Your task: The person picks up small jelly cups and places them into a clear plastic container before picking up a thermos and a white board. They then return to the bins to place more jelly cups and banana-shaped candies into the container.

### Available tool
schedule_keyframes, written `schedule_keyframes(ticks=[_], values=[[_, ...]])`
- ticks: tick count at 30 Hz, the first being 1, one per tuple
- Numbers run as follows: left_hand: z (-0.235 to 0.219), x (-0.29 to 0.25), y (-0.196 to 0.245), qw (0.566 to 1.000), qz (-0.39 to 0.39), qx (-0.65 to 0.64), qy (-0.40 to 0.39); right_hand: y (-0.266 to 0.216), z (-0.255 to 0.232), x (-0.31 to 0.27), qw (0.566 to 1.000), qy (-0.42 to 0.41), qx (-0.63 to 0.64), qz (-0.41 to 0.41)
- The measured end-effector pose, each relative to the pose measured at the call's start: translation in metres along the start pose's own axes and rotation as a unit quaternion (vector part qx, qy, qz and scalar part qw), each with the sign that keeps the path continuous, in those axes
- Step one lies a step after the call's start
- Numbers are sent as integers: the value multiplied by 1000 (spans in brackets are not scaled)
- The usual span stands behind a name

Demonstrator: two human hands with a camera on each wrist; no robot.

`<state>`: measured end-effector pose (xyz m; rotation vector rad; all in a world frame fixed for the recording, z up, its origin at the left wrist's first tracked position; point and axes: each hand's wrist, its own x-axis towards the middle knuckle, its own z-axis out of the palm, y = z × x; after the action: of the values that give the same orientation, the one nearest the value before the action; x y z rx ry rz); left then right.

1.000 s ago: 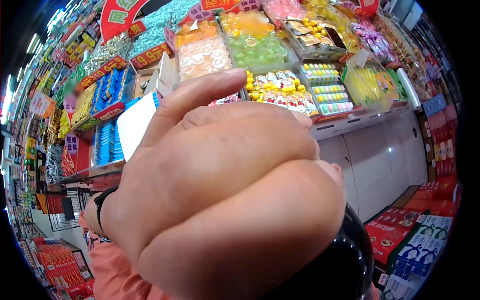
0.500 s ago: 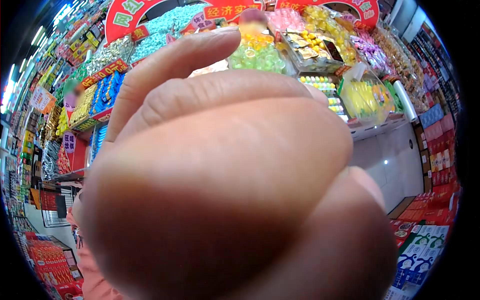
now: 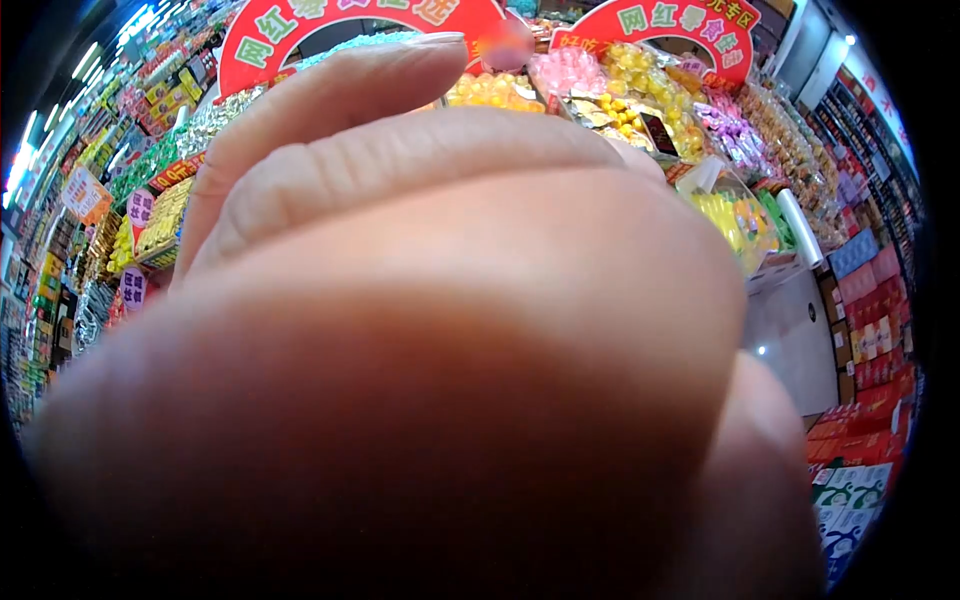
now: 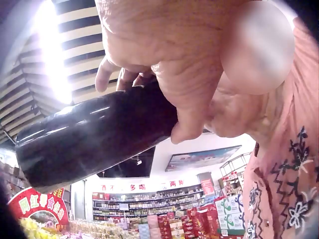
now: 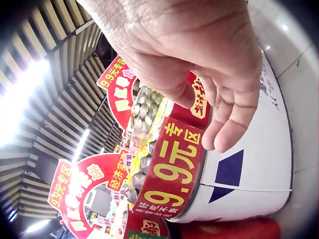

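Observation:
In the left wrist view, my left hand (image 4: 169, 55) grips a glossy black cylinder (image 4: 89, 137) that lies tilted, its far end pointing left. Fingers wrap over its top and the thumb is below it, beside a coral embroidered garment (image 4: 279, 184). The same hand (image 3: 480, 260) fills much of the head view, very near the camera, and hides the cylinder there. Nothing is held in my right hand (image 5: 209, 64), whose fingers hang loosely bent. It overlaps a red and yellow price sign (image 5: 172, 167) on a candy stand in the right wrist view.
Heaps of wrapped candy (image 3: 640, 80) stand beyond the left hand under red arch signs (image 3: 735, 45). Stacked red boxes (image 3: 865, 430) line the right side. The white side of the stand (image 5: 259, 169) meets a tiled floor (image 5: 299, 64).
My left hand has risen and come closer to the head camera, covering more of the display. The black cylinder, partly visible at lower right before, has gone out of sight in that view.

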<state>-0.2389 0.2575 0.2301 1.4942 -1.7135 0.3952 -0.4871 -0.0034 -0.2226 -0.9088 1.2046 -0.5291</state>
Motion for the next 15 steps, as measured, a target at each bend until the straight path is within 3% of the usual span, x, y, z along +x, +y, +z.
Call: schedule_keyframes(ticks=[15], values=[[-17,-2,-13,998,-36,-56,-20,9,-7,-3,1000,-12,-10,3]])
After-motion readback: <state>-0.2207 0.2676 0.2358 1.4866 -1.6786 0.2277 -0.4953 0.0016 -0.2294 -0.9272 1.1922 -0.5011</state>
